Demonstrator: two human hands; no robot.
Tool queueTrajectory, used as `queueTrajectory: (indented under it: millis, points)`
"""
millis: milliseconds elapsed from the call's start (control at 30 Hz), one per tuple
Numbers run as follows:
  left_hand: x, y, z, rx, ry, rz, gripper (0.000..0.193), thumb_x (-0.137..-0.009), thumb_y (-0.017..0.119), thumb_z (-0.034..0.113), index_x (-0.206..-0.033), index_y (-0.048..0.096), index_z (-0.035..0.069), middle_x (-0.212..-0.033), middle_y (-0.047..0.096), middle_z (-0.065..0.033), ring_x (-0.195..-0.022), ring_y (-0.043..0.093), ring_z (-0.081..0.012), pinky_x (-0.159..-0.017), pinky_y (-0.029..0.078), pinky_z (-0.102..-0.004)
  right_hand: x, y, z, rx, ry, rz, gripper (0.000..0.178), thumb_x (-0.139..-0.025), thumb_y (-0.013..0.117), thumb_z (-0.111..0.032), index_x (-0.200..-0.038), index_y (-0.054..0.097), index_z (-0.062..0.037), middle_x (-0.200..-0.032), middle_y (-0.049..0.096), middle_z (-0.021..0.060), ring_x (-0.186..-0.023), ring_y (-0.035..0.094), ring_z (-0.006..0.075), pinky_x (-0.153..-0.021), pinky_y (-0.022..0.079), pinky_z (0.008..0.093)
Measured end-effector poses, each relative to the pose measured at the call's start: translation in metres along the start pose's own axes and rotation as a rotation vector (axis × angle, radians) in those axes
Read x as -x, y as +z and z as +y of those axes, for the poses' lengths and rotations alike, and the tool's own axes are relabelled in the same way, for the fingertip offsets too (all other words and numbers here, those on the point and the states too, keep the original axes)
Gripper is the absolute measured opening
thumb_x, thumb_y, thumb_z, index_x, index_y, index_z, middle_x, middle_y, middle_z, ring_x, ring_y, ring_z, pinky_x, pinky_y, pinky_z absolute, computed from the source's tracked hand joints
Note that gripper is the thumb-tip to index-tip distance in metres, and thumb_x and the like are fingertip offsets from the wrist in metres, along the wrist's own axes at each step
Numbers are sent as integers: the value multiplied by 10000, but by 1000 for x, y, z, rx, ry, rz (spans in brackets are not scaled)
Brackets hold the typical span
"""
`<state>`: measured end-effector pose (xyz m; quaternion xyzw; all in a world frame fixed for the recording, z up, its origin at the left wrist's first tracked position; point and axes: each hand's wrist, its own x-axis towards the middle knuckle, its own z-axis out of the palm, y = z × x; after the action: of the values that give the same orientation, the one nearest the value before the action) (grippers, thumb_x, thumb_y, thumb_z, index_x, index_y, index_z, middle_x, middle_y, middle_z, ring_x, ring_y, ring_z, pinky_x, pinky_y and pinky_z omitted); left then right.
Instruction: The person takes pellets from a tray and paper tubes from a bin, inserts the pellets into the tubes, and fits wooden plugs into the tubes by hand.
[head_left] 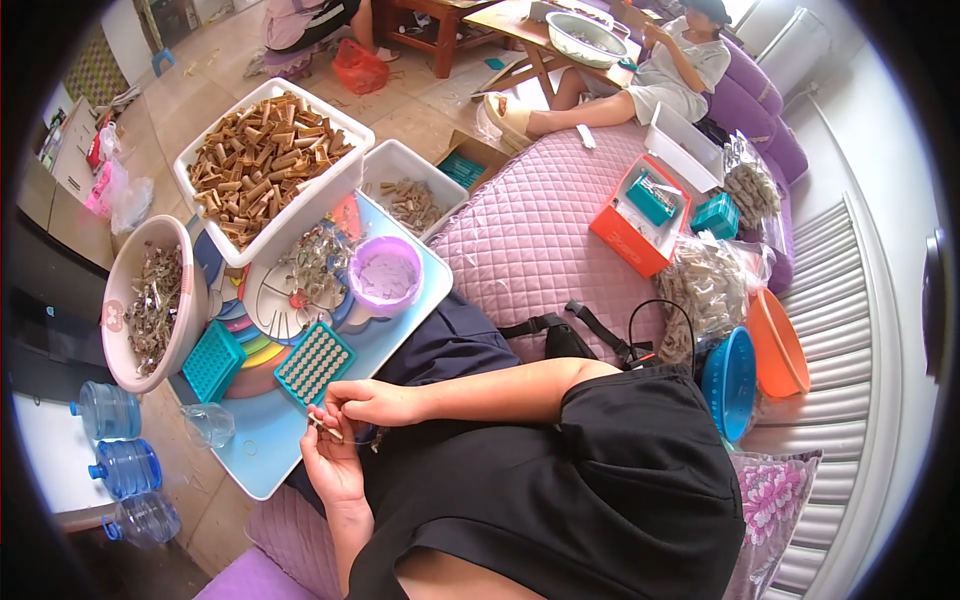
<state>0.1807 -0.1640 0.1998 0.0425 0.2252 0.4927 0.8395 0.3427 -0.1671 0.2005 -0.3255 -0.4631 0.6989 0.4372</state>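
Note:
Low over the near edge of a small table (262, 470), my two hands meet. My left hand (332, 462) is turned palm up, its fingers closed around a small slim tan piece (323, 426). Pressed against the same piece are the pinched fingers of my right hand (375, 402); a thin strand shows beside them. Just beyond my hands stands a teal rack (315, 366) with rows of round pale ends. Left of it is another teal rack (213, 362) with open holes. A purple tub (386, 276) and a heap of small shiny pieces (318, 262) lie farther back.
A white bin (362, 160) full of brown pieces rests at the table's far end. At left stand a pink basin (117, 318) and several water jugs (130, 468). A clear plastic cup (208, 426) sits at the table edge. Another person (680, 70) sits at the far right.

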Motion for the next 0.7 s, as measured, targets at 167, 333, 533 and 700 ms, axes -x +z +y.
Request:
queueTrajectory:
  millis: [167,333,533,700]
  points:
    - [0,2,-2,16,-1,10,277,-878,500,83,-1131,501,-31,-1044,591,-101,-903,600,-193,-936,472,-357,0,-4,3,33,10,2,112,-850,388,-72,-918,474,-52,-847,480,1,-770,470,85,-689,421,258]
    - [1,4,-2,40,6,28,272,-875,502,75,-1125,502,-34,-1033,589,-109,-902,596,-201,-948,464,-364,1,-4,5,-8,15,-9,114,-864,379,-60,-935,467,-55,-840,477,1,-775,473,85,-698,419,254]
    - [0,-4,-2,142,-55,-36,269,-887,474,59,-1137,487,-39,-1026,586,-126,-949,589,-214,-973,445,-386,2,-8,7,29,29,-4,91,-923,403,-130,-958,466,-75,-824,478,-15,-743,470,73,-671,415,236]
    - [1,-8,-3,154,-36,-18,252,-892,465,55,-1120,498,-44,-1032,585,-125,-948,587,-222,-978,440,-392,1,-8,11,2,63,-15,89,-930,398,-129,-952,468,-79,-807,477,-19,-733,468,68,-667,414,231]
